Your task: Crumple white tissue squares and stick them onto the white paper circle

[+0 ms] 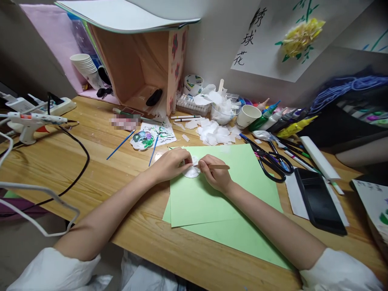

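A small round white pad (192,173) lies on the upper light-green paper sheet (212,206). My left hand (172,162) is curled at the pad's left side, its thumb and fingertips pinched down on the pad. My right hand (216,171) is closed around a flat wooden craft stick (222,166), whose rounded end sticks out to the right. The stick's other end points at the pad, between my hands. A small scrap of white paper seems to lie there, though my fingers partly hide it. A second green sheet (242,242) shows underneath.
Torn white paper pieces (214,131) are heaped beyond the sheets, beside a paper cup (248,116). Black-handled scissors (268,159) and a phone (319,200) lie right. Left are a paint palette (143,139), a brush (121,144) and a glue gun (28,125) with trailing cables.
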Motion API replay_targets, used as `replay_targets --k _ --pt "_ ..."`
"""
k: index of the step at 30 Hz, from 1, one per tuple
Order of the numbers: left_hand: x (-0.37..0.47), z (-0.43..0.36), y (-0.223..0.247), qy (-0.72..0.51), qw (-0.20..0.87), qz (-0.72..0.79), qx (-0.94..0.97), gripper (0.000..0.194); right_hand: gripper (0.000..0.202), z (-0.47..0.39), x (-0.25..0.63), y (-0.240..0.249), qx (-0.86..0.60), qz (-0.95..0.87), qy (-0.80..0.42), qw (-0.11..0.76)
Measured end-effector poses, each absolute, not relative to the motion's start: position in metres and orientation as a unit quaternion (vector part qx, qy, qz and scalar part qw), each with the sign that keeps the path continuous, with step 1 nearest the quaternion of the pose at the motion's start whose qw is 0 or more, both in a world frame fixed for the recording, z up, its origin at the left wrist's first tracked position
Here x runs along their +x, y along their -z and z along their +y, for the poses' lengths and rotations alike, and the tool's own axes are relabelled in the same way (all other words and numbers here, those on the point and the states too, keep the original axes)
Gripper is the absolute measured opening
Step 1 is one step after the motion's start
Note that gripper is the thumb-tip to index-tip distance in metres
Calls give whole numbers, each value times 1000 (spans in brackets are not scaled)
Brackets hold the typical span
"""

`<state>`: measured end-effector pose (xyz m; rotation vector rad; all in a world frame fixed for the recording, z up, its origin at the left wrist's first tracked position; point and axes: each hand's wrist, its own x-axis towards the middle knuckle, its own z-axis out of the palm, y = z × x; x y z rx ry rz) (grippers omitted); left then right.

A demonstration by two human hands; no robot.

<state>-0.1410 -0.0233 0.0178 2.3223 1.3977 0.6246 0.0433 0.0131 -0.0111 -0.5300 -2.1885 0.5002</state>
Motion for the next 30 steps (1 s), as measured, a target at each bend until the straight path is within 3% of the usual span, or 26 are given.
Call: replay_targets --k 6,14,30 --pt "-139 -23 -17 -241 178 510 807 14 22 14 41 10 -215 -874 -196 389" --pt "-144 -16 -12 -302 121 644 692 20 28 16 37 10 -300 -845 -265 356" --pt "-149 -10 3 -317 137 679 648 21 31 12 42 12 -271 -803 -311 429"
